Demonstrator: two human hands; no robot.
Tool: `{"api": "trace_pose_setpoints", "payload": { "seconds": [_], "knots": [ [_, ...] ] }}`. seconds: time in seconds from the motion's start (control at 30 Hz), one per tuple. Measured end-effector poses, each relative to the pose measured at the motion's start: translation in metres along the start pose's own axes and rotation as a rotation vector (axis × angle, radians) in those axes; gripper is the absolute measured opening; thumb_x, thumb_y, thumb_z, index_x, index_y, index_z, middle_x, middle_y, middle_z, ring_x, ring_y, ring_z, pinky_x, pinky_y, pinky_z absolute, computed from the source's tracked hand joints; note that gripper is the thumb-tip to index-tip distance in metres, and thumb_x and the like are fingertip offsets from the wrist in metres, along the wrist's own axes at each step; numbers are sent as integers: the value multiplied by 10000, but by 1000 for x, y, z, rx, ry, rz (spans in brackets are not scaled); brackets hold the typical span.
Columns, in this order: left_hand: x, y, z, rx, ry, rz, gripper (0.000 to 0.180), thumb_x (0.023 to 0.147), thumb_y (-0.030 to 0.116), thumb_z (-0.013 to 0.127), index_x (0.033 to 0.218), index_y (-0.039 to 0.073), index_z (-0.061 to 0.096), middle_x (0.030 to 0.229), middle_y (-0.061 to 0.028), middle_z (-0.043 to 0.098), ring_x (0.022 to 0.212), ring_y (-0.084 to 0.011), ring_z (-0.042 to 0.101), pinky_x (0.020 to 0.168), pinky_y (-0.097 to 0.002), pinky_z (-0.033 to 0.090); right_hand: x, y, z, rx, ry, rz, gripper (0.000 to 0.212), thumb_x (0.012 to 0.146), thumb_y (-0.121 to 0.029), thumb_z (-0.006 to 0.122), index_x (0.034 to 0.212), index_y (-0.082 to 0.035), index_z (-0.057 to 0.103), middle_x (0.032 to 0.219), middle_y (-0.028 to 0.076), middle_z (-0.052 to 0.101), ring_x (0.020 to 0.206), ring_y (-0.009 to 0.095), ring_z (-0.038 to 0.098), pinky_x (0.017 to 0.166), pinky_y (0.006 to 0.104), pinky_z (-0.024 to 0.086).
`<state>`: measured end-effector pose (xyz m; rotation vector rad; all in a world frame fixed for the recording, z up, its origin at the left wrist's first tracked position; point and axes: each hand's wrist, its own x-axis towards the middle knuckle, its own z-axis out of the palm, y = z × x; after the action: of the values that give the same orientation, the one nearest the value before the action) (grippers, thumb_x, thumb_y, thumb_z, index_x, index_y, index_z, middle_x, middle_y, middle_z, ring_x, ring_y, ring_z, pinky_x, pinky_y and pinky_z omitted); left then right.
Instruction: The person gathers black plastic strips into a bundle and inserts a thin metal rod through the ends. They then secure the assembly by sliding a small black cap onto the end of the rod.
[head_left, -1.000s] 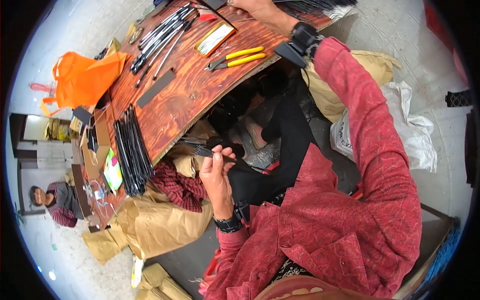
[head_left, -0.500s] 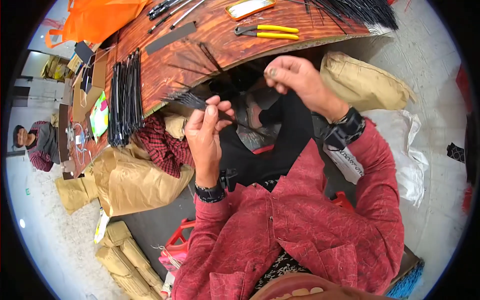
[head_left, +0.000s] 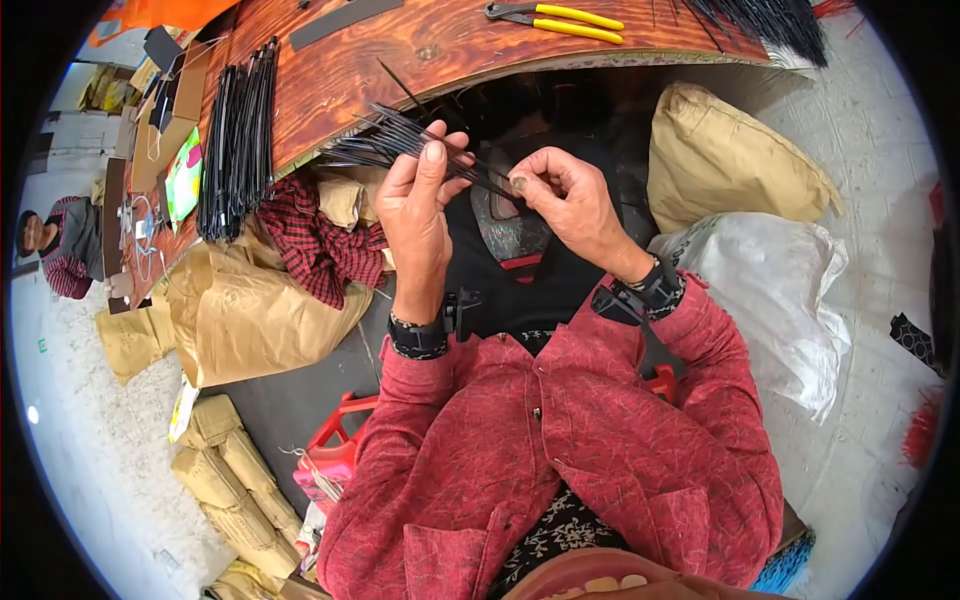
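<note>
My left hand is closed round a loose bunch of thin black rods, held above my lap just off the table's edge. The rods fan out to the left, and one of them sticks up apart from the others. At the bunch's right-hand end, my right hand has thumb and forefinger pinched on the rod tips; how many it grips I cannot make out. On the wooden table, a thick stack of similar black rods lies at the left.
Yellow-handled cutting pliers and a flat dark strip lie on the table. More black strands hang over its right edge. Brown sacks and a white sack flank my legs. Another person is far left.
My right hand has come down and left from apart in the air to the rods' end. The bunch in my left hand has shifted slightly, and the view has tilted lower.
</note>
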<state>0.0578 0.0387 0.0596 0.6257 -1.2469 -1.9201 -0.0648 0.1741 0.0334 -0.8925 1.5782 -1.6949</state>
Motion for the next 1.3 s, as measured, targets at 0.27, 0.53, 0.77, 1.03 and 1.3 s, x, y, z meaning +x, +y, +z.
{"api": "trace_pose_setpoints", "payload": {
  "seconds": [0.27, 0.53, 0.77, 1.03, 1.3],
  "knots": [
    [2, -1, -8, 21, 31, -23, 238, 1002, 180, 657, 1137, -14, 686, 1117, -131, 724, 916, -152, 705, 701, -240, 567, -7, 2, 1, -167, -15, -91, 115, 976, -101, 655, 964, 13, 652, 852, -1, 661, 693, 32, 556, 610, 201, 464],
    [5, -5, -14, 29, 54, -46, 240, 982, 170, 685, 1130, -18, 694, 1070, -129, 738, 872, -151, 710, 699, -241, 569, -11, 3, 2, -289, -25, -124, 100, 941, -85, 671, 896, 2, 649, 785, -9, 619, 648, 29, 506, 563, 212, 423],
    [2, -3, -21, 97, 1, -24, 253, 969, 168, 701, 1137, -22, 698, 1034, -130, 748, 843, -150, 716, 686, -234, 566, -5, 7, 6, -252, -133, -52, 130, 941, -110, 680, 897, -4, 620, 724, -35, 549, 635, 33, 468, 548, 229, 399],
    [-3, -17, -26, 53, 18, -98, 284, 957, 176, 717, 1158, -25, 695, 1045, -127, 749, 863, -133, 716, 682, -221, 560, 7, 9, 22, -305, -66, -221, 137, 955, -120, 662, 897, -10, 604, 693, -16, 528, 611, 50, 456, 531, 254, 374],
    [-3, -19, -22, 18, -6, -114, 249, 961, 174, 713, 1121, -17, 702, 1077, -117, 744, 882, -127, 714, 676, -217, 564, 4, 15, 23, -242, 24, -231, 141, 954, -122, 662, 887, -14, 600, 700, -4, 534, 609, 55, 451, 526, 254, 366]
  ]
}}
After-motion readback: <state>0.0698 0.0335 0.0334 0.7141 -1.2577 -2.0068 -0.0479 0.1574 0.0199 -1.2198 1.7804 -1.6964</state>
